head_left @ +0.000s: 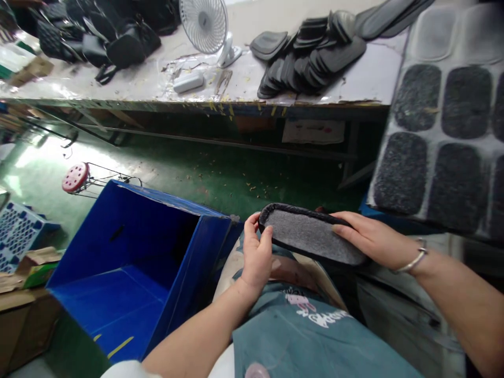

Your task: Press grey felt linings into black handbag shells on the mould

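Both hands hold a long oval panel (311, 231) with a grey fabric face and a raised black padded edge, tilted above my lap. My left hand (256, 247) pinches its left end, thumb on the near rim and fingers behind. At the right end, my right hand (364, 236) grips with the thumb on the grey face and fingers over the far edge. The panel's underside is hidden. Beneath it lies my teal apron (315, 325).
A blue open-fronted bin (129, 278) stands at my left, near a red-topped stool (75, 177). Across the workbench (137, 79) are black bags (122, 47), a white fan (205, 23) and stacked black panels (307, 63). Dark oval pieces (417, 97) cover a board at right.
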Demonstrator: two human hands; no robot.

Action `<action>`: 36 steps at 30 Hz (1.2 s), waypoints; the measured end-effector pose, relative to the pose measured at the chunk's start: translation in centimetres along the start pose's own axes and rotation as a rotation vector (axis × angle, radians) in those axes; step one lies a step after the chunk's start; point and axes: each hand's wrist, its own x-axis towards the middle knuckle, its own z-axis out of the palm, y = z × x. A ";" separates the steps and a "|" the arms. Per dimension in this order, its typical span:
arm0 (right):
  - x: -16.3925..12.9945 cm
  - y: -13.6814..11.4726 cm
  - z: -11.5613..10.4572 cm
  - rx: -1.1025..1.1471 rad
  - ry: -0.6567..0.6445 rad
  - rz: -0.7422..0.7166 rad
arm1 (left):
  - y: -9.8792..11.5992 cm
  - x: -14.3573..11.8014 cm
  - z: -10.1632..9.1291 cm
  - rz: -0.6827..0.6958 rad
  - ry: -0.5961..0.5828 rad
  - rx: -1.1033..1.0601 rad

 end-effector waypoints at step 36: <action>-0.2 -1.7 -0.4 0.022 -0.058 0.125 | -0.8 1.0 -4.2 -0.058 -0.410 -0.294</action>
